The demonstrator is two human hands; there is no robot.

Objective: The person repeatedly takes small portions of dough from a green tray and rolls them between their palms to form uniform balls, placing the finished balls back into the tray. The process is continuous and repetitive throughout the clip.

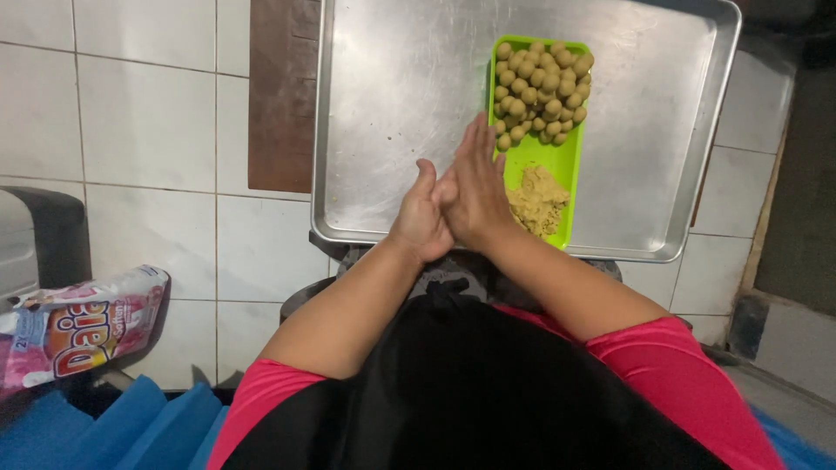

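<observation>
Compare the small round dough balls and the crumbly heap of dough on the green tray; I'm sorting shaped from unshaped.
The small round dough balls are separate smooth spheres; the crumbly heap of dough is one loose, rough mound. The balls fill the far end of the green rectangular plastic tray; the heap lies at the near end, beside the hands. Both are yellowish tan.

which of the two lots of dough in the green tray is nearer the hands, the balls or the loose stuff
The loose crumbly dough heap at the green tray's near end, beside the right hand. The rolled balls fill the far end.
</observation>
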